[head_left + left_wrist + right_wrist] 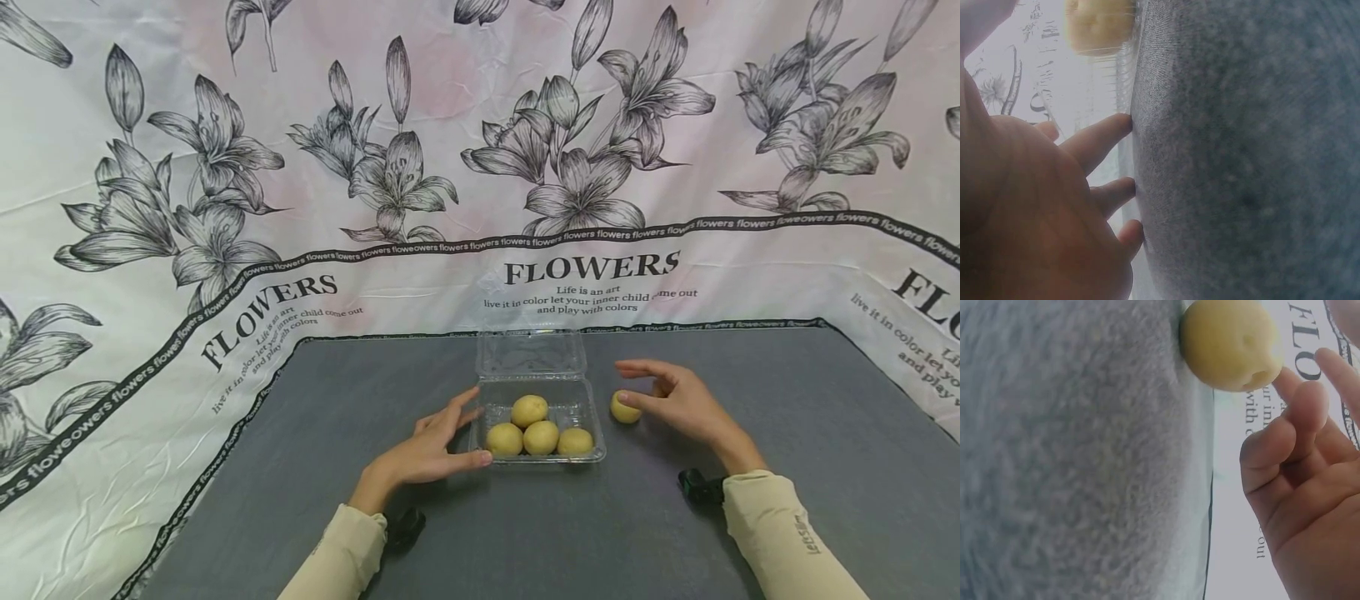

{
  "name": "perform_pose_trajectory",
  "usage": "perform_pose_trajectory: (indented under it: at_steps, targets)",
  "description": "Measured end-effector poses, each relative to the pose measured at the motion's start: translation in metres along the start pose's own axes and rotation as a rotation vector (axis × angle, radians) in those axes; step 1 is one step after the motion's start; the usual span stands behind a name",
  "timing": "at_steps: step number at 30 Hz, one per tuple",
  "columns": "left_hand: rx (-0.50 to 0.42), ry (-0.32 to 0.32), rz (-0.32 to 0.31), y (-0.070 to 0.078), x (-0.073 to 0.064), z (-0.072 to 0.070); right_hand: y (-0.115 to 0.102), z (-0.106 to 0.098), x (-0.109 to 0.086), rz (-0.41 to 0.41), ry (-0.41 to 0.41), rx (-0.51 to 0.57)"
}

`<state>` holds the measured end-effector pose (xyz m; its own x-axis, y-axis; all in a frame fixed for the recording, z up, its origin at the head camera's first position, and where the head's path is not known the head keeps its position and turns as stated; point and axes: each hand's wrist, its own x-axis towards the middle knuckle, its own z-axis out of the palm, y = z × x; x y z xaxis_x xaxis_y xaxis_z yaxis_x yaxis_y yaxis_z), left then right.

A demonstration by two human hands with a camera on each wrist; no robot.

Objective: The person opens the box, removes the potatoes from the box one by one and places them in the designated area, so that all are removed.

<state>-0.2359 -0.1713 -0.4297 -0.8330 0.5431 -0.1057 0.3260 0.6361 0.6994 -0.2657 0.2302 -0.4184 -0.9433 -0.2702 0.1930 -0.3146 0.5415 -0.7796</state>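
Container [540, 460]: my spread left hand [429, 452] touches its left edge; my half-spread right hand [684, 407] is beside a potato [622, 412] off its right.

Yellow potatoes [530, 411], grey tabletop [540, 533], black-flowered white cloth [420, 287]

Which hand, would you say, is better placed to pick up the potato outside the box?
Likely the right hand: it hovers beside that potato, while the left hand is across the box, at its left side.
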Motion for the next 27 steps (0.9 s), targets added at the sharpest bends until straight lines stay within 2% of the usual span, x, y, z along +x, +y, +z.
perform_pose_trajectory:
  at_steps: [6,15,22,27]
  targets:
    - [-0.001,-0.002,-0.001,0.001,0.0,0.0,-0.01,0.003,0.001,-0.038,-0.026,0.045]
    - [0.003,0.004,-0.007,0.002,0.0,0.0,-0.024,0.012,0.002,-0.119,-0.077,0.046]
    - [0.004,0.002,-0.004,0.002,0.0,0.0,-0.033,0.023,0.002,-0.144,-0.182,0.059]
    - [0.007,0.002,0.001,0.001,0.001,0.0,-0.036,0.03,0.002,-0.157,-0.215,0.035]
